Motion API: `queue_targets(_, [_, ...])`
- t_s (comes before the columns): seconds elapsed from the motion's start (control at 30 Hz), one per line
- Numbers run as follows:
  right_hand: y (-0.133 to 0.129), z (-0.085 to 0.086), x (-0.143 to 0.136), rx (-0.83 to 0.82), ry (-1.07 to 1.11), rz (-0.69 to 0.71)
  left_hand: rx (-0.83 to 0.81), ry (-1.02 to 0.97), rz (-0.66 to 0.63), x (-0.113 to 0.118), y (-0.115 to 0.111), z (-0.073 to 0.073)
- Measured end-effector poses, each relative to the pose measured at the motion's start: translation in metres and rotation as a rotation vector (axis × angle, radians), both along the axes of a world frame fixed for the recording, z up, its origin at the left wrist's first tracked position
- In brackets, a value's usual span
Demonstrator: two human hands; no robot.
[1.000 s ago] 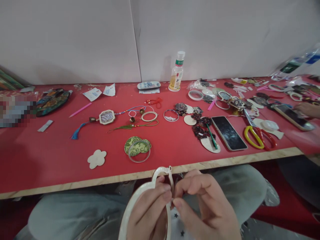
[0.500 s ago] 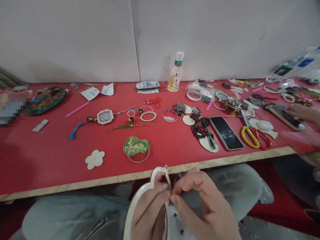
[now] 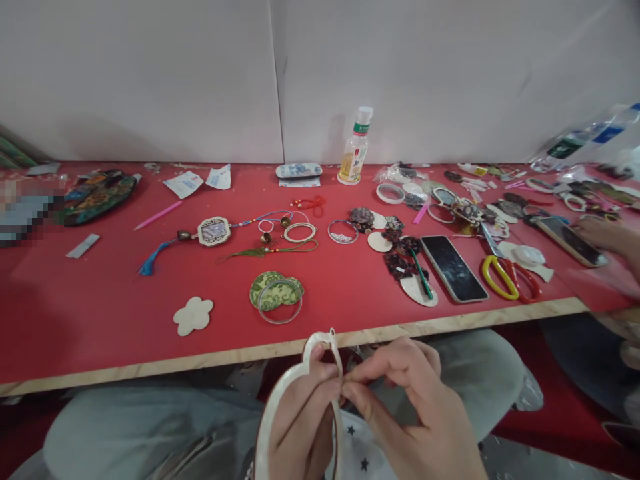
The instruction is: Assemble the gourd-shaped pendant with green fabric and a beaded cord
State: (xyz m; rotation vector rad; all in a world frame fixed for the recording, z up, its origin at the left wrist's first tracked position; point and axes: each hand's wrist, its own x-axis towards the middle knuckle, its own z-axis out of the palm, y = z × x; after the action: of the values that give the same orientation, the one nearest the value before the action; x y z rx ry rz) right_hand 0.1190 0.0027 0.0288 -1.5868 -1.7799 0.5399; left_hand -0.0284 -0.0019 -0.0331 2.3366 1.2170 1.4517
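So the left hand (image 3: pixel 300 420) is holding the white frame (image 3: pixel 265 433) over the lap (image 3: pixel 145 433), just off the worktop's (image 3: pixel 110 307) front edge, with its fingers passing across the opening, which is probably steadying the rim. The right hand (image 3: pixel 425 413) is pinching narrow, thumb and finger meeting right at the frame's inner side; can't tell if anything tiny is sitting between the tips. Holding it off the worktop like that is likely giving both hands room to reach around the rim. Near the front edge, a clear ring (image 3: pixel 280 322) is lying partly over a green piece (image 3: pixel 260 283), and a flower (image 3: pixel 194 316) is lying to the left, both handily close. Scissors (image 3: pixel 500 277) are pointing their handles at the front edge, pretty grabbable, beside a phone (image 3: pixel 453 267). The bottle (image 3: pixel 354 157) is standing upright by the back edge, likely safer from elbows there.
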Motion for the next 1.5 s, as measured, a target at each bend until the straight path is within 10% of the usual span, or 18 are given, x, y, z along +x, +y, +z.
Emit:
queue_targets(0.37, [0.004, 0.002, 0.004, -0.055, 0.06, -0.032, 0.001, -0.046, -0.064, -0.007, -0.002, 0.001])
queue_targets(0.67, [-0.001, -0.013, 0.006, -0.344, 0.513, 0.224, -0.273, -0.695, -0.233, 0.019, 0.004, 0.007])
queue_targets(0.93, [-0.012, -0.009, 0.0, -0.296, 0.545, 0.058, -0.384, -0.739, -0.21, 0.022, 0.003, 0.016])
queue_targets(1.5, [-0.011, -0.01, 0.001, -0.561, 0.715, 0.213, -0.471, -0.79, -0.22, 0.023, 0.003, 0.007])
